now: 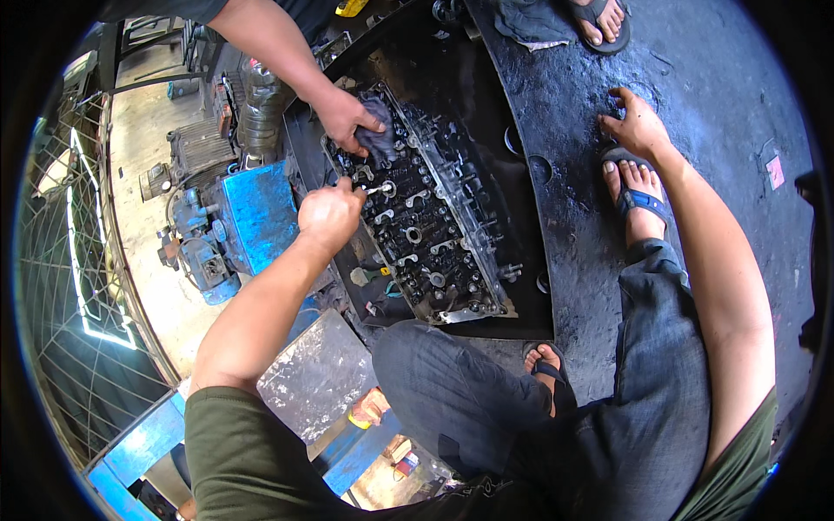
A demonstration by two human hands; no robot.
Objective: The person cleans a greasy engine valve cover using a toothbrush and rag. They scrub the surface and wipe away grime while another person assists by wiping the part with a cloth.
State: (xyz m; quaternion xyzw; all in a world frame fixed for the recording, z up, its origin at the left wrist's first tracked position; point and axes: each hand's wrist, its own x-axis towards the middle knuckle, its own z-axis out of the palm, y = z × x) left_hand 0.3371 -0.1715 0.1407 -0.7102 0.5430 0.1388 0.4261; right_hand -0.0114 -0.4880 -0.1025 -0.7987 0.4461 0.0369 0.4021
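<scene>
A greasy engine cylinder head [439, 208] lies in a black metal tray [417, 61], with its valve gear facing up. My left hand [330, 213] is closed at the head's left edge. From its fingers a slim, pale-tipped tool [375, 188] points at a round port; its exact kind is hard to make out. Free of the work, my right hand [638, 130] hangs above my sandalled foot with fingers apart and nothing in it. Another person's hand [347, 117] reaches in from the top and presses a dark rag [375, 130] onto the head's upper end.
Left of the tray stand a blue-topped machine [261, 213] with a motor and a wire-mesh fence [69, 286]. A worn grey board [317, 373] sits near my left knee. The other person's sandalled foot [601, 24] rests on the dark floor [721, 95] at the top.
</scene>
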